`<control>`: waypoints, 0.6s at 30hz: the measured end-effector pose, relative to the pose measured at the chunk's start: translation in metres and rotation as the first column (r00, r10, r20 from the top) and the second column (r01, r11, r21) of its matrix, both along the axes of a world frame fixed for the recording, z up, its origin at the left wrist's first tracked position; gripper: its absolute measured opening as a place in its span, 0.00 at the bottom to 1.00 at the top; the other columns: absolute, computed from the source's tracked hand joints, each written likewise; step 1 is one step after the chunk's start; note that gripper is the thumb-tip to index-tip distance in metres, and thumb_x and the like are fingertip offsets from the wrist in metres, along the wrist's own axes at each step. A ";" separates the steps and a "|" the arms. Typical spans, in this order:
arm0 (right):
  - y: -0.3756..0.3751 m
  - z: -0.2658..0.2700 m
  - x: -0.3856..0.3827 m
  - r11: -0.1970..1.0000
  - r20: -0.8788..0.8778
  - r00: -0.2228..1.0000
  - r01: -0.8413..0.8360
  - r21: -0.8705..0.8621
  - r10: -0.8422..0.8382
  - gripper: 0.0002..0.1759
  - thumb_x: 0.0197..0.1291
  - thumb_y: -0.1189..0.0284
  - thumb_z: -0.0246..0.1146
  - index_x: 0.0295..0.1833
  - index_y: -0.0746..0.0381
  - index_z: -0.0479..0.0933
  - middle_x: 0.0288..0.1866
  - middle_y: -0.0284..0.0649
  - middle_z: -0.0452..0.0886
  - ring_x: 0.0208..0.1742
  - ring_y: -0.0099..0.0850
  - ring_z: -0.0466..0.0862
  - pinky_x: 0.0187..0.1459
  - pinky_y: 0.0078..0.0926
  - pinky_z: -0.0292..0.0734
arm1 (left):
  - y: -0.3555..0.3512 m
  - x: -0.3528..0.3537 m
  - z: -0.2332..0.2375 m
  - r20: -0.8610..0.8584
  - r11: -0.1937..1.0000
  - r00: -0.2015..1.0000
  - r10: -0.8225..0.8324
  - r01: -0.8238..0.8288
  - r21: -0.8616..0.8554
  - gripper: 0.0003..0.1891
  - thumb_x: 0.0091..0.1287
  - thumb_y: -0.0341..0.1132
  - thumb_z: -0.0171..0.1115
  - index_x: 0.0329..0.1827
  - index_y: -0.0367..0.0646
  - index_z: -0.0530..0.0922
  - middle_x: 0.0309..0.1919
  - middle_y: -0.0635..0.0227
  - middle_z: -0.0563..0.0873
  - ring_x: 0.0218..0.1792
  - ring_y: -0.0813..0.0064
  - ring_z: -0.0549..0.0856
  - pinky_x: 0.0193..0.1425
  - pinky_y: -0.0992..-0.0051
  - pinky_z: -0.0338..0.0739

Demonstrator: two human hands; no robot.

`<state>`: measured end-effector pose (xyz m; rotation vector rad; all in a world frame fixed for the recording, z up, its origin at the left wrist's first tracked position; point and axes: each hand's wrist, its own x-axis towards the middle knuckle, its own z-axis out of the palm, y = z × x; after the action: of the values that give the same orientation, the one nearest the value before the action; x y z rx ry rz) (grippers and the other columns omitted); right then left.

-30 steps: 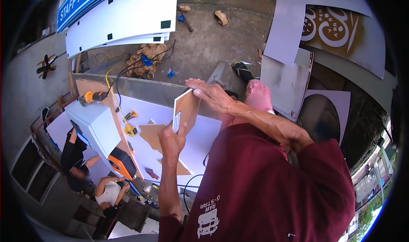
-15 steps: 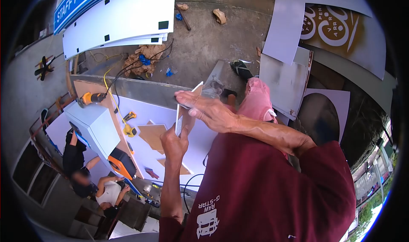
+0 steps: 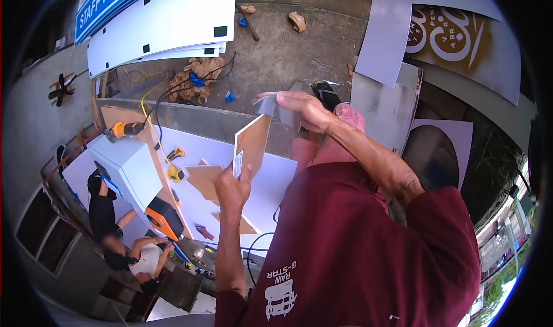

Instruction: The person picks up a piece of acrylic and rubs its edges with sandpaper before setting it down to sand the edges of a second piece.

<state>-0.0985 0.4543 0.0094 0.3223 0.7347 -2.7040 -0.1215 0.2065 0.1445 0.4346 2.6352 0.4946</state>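
Note:
My left hand [image 3: 231,187] is closed round the lower end of a small brown-faced board [image 3: 253,143] with a pale edge, held upright. A printed label shows low on its edge. Above and right of the board, my right hand [image 3: 308,109] is apart from it, fingers pointing left. Beneath those fingers is a thin greyish sheet [image 3: 266,107], smeared by motion; I cannot make out its material. More brown-faced pieces [image 3: 205,183] lie on the white sheet [image 3: 271,183] below my hands.
A yellow-and-black power tool [image 3: 175,168] lies on the white sheet, and another tool [image 3: 124,130] sits on the wooden edge. Cables [image 3: 155,117] cross there. Signboards [image 3: 161,27] stand at upper left. Two people [image 3: 144,261] are at lower left. Crumpled paper [image 3: 201,71] lies on the floor.
My right hand has moved off the board's upper end, up and to the right. The board has turned to show more of its brown face; my left hand still grips it.

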 end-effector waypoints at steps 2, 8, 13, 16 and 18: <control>0.002 -0.012 0.007 0.978 0.104 0.994 0.049 -0.204 -0.029 0.27 0.78 0.61 0.57 0.74 0.66 0.72 0.68 0.42 0.81 0.65 0.30 0.82 0.67 0.32 0.77 | 0.001 0.000 0.001 0.014 1.000 1.000 0.000 0.001 -0.003 0.10 0.65 0.29 0.71 0.40 0.28 0.86 0.24 0.52 0.88 0.24 0.65 0.88 0.31 0.64 0.80; 0.004 -0.005 0.007 0.998 0.007 0.998 0.056 -0.026 -0.056 0.28 0.80 0.58 0.52 0.74 0.65 0.72 0.71 0.42 0.79 0.69 0.33 0.79 0.72 0.34 0.72 | -0.002 0.000 -0.002 0.016 1.000 1.000 0.008 -0.008 -0.001 0.09 0.64 0.29 0.71 0.39 0.28 0.86 0.22 0.53 0.87 0.22 0.65 0.87 0.30 0.65 0.79; -0.006 0.028 0.012 0.833 -0.311 0.937 0.041 0.551 0.160 0.32 0.80 0.52 0.48 0.80 0.61 0.66 0.83 0.45 0.64 0.84 0.44 0.61 0.81 0.42 0.54 | 0.006 0.000 0.005 0.090 0.997 0.993 0.072 -0.070 -0.028 0.10 0.63 0.28 0.71 0.43 0.31 0.86 0.28 0.43 0.87 0.31 0.43 0.89 0.36 0.57 0.81; -0.024 0.025 0.019 0.693 -0.458 0.860 0.191 0.696 0.223 0.36 0.75 0.50 0.55 0.80 0.60 0.64 0.84 0.47 0.61 0.85 0.45 0.58 0.82 0.45 0.52 | 0.001 0.000 0.001 0.055 0.999 0.998 0.036 -0.035 -0.020 0.09 0.64 0.29 0.72 0.39 0.29 0.86 0.21 0.53 0.86 0.20 0.65 0.86 0.29 0.64 0.78; -0.025 0.024 0.019 0.632 -0.491 0.843 0.260 0.730 0.221 0.41 0.73 0.45 0.56 0.80 0.60 0.63 0.84 0.47 0.61 0.84 0.47 0.59 0.82 0.48 0.53 | 0.004 0.001 0.000 0.013 1.000 1.000 0.007 -0.007 0.006 0.09 0.64 0.29 0.72 0.39 0.29 0.87 0.21 0.53 0.86 0.20 0.66 0.85 0.29 0.64 0.78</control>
<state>-0.0795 0.4294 0.0335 -0.3034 2.0973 -2.3028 -0.1204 0.2100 0.1442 0.4233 2.6247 0.5056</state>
